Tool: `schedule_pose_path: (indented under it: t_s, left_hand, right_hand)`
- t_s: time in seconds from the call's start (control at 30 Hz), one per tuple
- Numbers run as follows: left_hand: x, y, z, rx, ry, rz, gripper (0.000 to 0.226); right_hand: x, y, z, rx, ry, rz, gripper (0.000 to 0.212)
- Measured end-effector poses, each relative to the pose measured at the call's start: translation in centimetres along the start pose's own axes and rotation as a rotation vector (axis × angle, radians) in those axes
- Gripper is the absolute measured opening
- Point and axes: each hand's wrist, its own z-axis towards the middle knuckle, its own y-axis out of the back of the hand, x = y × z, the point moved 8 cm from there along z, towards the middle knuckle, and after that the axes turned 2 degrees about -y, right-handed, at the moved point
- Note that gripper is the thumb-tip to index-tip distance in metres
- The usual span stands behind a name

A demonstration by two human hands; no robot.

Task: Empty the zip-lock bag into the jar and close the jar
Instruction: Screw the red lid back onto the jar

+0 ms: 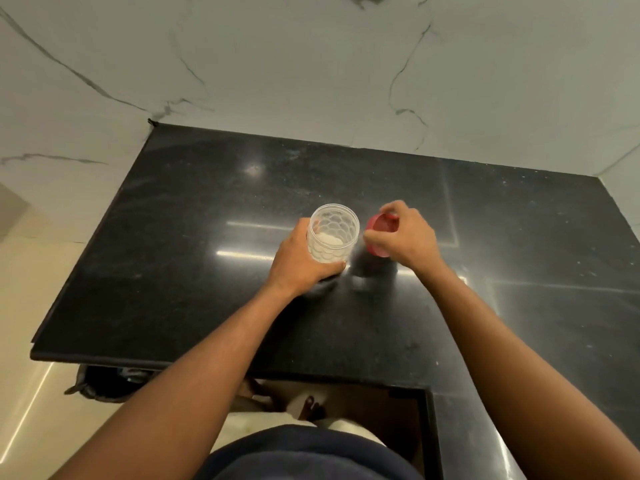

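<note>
A clear plastic jar [333, 232] with a honeycomb pattern stands upright and uncovered on the black counter [194, 258]. A little white material lies at its bottom. My left hand [302, 261] wraps around the jar's lower left side. Just right of the jar, my right hand [403, 235] grips a red lid [379, 227] from above, tilted and slightly off the counter. No zip-lock bag is in view.
The counter is L-shaped, with its left edge and front edge close by. White marble walls [311, 64] rise behind it and at the left. A dark bin [107, 381] sits on the floor below the counter's front left corner.
</note>
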Motion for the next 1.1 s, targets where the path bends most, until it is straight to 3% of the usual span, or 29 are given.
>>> schedule_pose_path:
  t_s: [0.13,0.23,0.3,0.43,0.5,0.7,0.83,1.1]
  left_hand:
    - [0.2,0.2,-0.3,-0.001,0.014,-0.032,0.084]
    - [0.2,0.1,-0.3,0.008,0.004,-0.049,0.085]
    - [0.1,0.1,-0.4,0.016,-0.002,-0.064,0.085]
    - [-0.5,0.0,-0.6,0.047,-0.021,-0.061,0.094]
    - [-0.4,0.0,-0.5,0.049,-0.03,-0.058,0.094]
    - [0.1,-0.2,-0.2,0.067,-0.064,-0.05,0.092]
    - [0.5,-0.3,0.0,0.057,-0.059,-0.07,0.081]
    - [0.8,-0.2,0.1,0.066,-0.072,-0.055,0.087]
  right_hand:
    - [0.8,2.5,-2.2,-0.118,-0.039,0.677,0.05]
    - [2.7,2.1,-3.6,-0.099,-0.017,0.814,0.044]
    - [4.4,1.4,-4.7,-0.095,0.1,0.677,0.038]
    - [6.8,-0.2,-6.2,-0.098,0.34,0.243,0.044]
    - [7.4,-0.4,-6.1,-0.079,0.357,0.162,0.044]
    - [10.4,-1.2,-5.4,0.183,0.517,-0.144,0.081]
    - [12.1,-1.5,-4.6,0.233,0.571,-0.341,0.082]
    - [13.7,-0.4,-3.7,-0.055,0.449,-0.654,0.068]
